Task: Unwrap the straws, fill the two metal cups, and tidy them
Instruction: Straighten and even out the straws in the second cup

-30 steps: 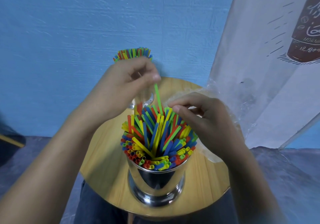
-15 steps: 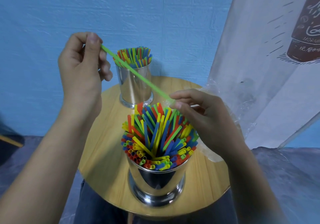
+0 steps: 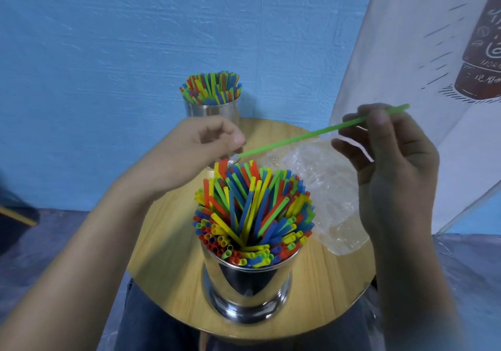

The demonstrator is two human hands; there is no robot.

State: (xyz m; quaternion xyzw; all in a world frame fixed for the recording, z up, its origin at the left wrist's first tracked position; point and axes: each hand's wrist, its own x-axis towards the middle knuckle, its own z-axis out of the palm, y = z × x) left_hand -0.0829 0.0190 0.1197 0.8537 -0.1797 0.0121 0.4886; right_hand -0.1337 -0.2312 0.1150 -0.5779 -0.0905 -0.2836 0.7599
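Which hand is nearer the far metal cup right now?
Left. The left hand is just in front of the far metal cup, covering its lower wall in view. The right hand is well off to its right, over the plastic wrap, pinching the green straw.

Your round wooden table [image 3: 168, 242] stands in the middle, with a blue textured wall [image 3: 108, 38] filling the far side behind it. On the right a white banner [image 3: 406, 52] hangs at a slant, printed with a brown bottle drawing [image 3: 482, 47] at its upper right. Grey floor covering [image 3: 54, 255] lies to both sides. A dark object with a yellow edge [image 3: 13, 215] sits at the left border. Dark trousers [image 3: 162, 323] show under the near rim.
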